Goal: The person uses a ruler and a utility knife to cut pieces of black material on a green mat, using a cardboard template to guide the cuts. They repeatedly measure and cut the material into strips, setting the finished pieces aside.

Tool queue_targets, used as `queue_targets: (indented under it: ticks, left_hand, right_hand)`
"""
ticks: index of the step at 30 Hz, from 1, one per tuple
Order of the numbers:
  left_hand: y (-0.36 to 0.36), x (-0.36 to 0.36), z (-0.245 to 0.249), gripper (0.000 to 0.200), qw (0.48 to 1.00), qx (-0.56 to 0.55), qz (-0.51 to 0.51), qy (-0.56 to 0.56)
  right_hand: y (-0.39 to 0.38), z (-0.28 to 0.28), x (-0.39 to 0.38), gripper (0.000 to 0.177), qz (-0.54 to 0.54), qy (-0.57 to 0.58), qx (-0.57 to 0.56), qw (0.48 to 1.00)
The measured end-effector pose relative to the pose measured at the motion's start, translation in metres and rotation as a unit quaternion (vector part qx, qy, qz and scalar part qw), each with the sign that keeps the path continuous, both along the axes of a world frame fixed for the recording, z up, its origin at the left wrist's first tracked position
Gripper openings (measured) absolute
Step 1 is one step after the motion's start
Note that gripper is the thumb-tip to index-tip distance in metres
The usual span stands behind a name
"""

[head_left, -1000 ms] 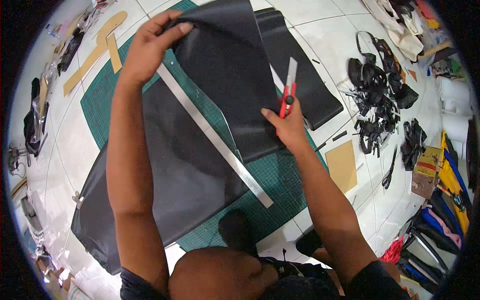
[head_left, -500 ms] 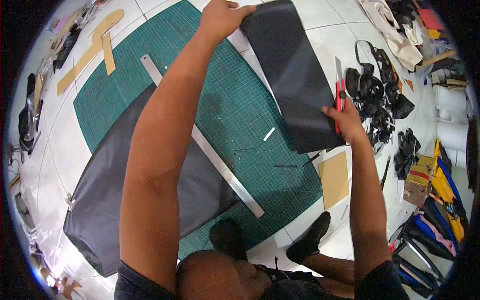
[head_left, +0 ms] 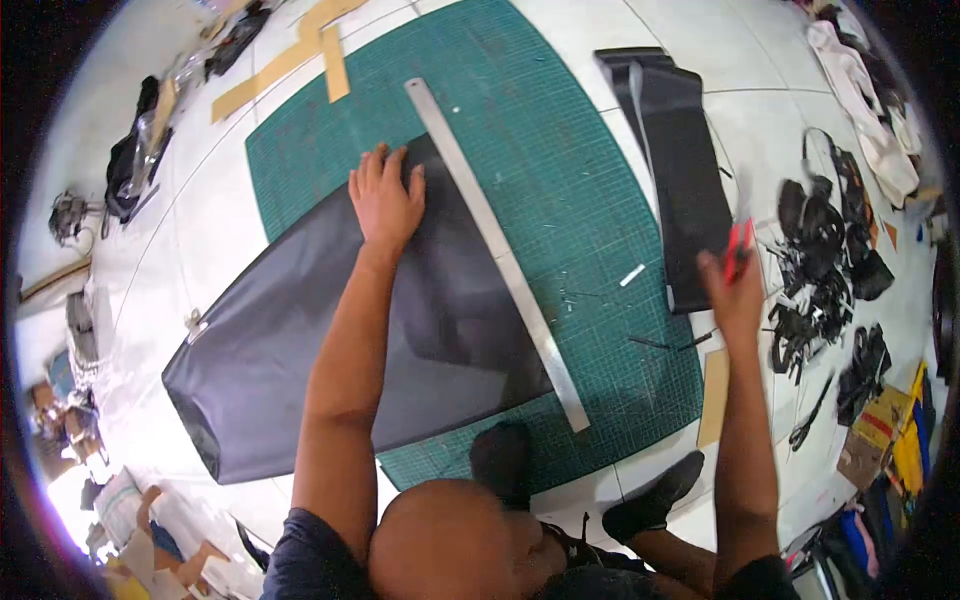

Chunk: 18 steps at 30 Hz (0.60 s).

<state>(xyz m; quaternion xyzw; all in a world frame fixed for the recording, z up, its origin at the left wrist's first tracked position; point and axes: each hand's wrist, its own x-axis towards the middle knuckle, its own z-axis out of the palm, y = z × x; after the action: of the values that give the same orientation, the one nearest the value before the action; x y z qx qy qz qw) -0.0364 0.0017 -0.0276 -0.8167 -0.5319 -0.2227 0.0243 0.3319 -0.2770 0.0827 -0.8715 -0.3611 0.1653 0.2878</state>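
Observation:
My left hand [head_left: 387, 203] lies flat near the top edge of a large black sheet of material [head_left: 290, 345], fingers stretched out. A long metal ruler [head_left: 497, 240] rests along the sheet's right edge. Both lie on a green cutting mat [head_left: 590, 170]. Held in my right hand [head_left: 738, 305] is a red box cutter [head_left: 739, 248], blurred, over the lower right side of a separate black piece [head_left: 690, 165]. That piece is folded at its far end and lies at the mat's right edge.
Black strap scraps [head_left: 815, 240] lie in a heap on the white tiles at right. Tan board strips [head_left: 335, 65] sit at the mat's far left, another tan board [head_left: 713, 395] by my right forearm. A metal clip [head_left: 195, 323] grips the sheet's left edge. Thin offcuts lie on the mat.
My left hand has let go of the smaller black piece and moved left onto the large sheet. The smaller piece now lies down, folded at its far end. The view has shifted left.

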Motion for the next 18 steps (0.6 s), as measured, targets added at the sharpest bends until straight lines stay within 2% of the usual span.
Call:
queue_targets:
  ticks: [2, 3, 4, 6, 9, 12, 15, 18]
  left_hand:
    - [-0.006, -0.009, -0.009, 0.047, 1.0, -0.028, 0.002, 0.008]
    - [-0.009, -0.009, -0.011, 0.048, 0.999, -0.034, 0.0, 0.011]
    - [-0.01, -0.01, -0.013, 0.049, 0.999, -0.04, -0.002, 0.013]
    - [-0.013, -0.011, -0.016, 0.051, 0.998, -0.059, -0.005, -0.001]
    - [-0.013, -0.013, -0.018, 0.051, 0.997, -0.067, -0.014, -0.024]
    - [-0.013, -0.012, -0.014, 0.05, 0.996, -0.082, -0.013, -0.028]
    - [-0.011, -0.013, -0.012, 0.05, 0.992, -0.108, -0.013, -0.066]
    - [-0.006, -0.017, -0.011, 0.051, 0.973, -0.155, -0.018, -0.172]
  right_hand:
    - [-0.033, -0.016, -0.073, 0.061, -0.008, 0.134, -0.019, 0.991]
    - [-0.053, -0.032, -0.105, 0.069, 0.045, 0.137, -0.046, 0.988]
    - [-0.057, -0.017, -0.135, 0.07, 0.055, 0.221, -0.163, 0.96]
    - [-0.088, -0.04, -0.179, 0.064, 0.16, 0.101, -0.176, 0.966]
    - [-0.109, -0.057, -0.2, 0.054, 0.209, 0.018, -0.102, 0.972]
    - [-0.109, -0.058, -0.202, 0.041, 0.113, 0.096, -0.095, 0.984]
    - [-0.116, -0.058, -0.203, 0.033, 0.102, 0.118, -0.017, 0.988]
    - [-0.12, -0.05, -0.22, 0.033, 0.114, 0.209, -0.051, 0.97]
